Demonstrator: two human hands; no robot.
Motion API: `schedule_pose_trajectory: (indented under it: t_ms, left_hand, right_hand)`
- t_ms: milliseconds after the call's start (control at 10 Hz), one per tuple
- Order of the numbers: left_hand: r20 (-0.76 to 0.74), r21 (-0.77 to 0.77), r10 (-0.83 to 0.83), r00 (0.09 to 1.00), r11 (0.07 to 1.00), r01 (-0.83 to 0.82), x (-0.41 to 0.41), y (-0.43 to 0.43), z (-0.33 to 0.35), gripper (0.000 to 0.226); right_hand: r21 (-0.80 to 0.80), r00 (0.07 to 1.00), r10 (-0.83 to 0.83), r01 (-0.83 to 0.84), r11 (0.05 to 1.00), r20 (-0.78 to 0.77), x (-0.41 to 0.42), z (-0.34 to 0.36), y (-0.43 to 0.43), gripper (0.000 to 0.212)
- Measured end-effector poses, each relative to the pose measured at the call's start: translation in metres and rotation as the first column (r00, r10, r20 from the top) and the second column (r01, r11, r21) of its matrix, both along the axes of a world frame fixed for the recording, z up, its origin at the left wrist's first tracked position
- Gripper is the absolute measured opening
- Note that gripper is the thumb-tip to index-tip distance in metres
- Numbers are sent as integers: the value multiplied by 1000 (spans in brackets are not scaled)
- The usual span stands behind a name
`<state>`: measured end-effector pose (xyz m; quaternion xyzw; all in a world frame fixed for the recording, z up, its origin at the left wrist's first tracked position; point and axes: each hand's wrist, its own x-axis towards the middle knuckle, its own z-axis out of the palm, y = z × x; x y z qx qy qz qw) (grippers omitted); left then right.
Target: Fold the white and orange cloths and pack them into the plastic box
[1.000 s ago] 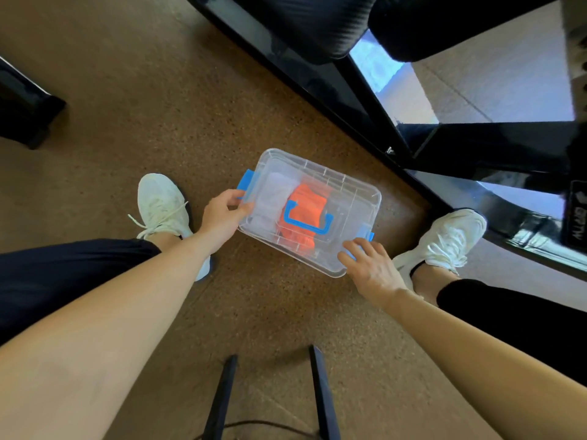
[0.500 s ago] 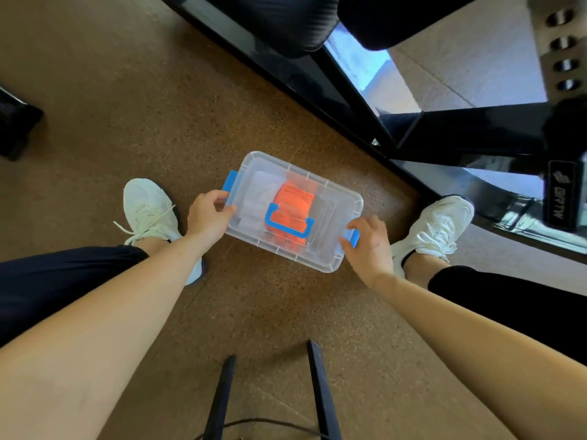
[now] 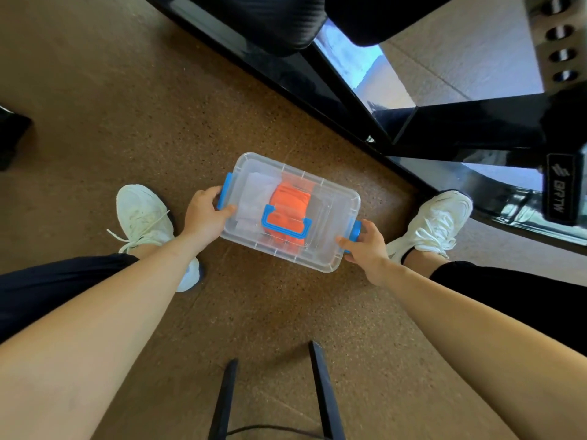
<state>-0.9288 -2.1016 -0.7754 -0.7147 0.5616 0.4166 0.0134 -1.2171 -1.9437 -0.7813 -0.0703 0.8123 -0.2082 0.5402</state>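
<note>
A clear plastic box (image 3: 330, 198) with its lid on, a blue carry handle and blue side latches sits on the brown floor between my feet. Through the lid I see the folded white cloth (image 3: 254, 198) on the left and the folded orange cloth (image 3: 290, 200) beside it, under the handle. My left hand (image 3: 205, 214) grips the box's left end, thumb on the lid, at the blue latch. My right hand (image 3: 365, 246) grips the right end, fingers around the other blue latch.
My white shoes (image 3: 143, 214) (image 3: 435, 223) flank the box. A black metal frame (image 3: 317, 90) with padded parts runs diagonally behind it. Two black bars (image 3: 324, 389) and a cable lie near the bottom edge. A dark object (image 3: 9, 138) sits at far left.
My right hand slid from the lid's near corner out to the box's right end and closed around the blue latch. The left hand stayed gripping the left end.
</note>
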Motion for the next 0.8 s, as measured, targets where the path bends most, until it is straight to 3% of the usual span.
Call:
schedule_pose_trajectory:
  t_ms: [100,200,400,500,700,800]
  left_hand:
    - [2,-93,-29,1000,995,29,-1,10,1,52]
    - [29,-136,-37,999,990,40,-3,16,3,51]
    - [-31,-109,32,999,993,-35,-19,7,10,53]
    - [-77,-67,5,997,998,-10,-30,-12,19,51]
    - [-219,83,-66,973,993,86,-35,-46,45,66]
    - [-183,108,-72,980,990,93,-28,-47,62,61]
  right_hand:
    - [-50,991,50,-57,997,-128,0,4,-8,64]
    - [-62,972,80,-96,993,-223,1,11,-20,65]
    - [-155,912,120,-194,969,-393,-6,27,-57,40]
    - [-207,909,139,-235,950,-394,-12,31,-73,40]
    - [-199,913,347,-388,900,-212,-17,44,-83,48]
    - [-114,881,426,-454,884,-207,-19,58,-85,58]
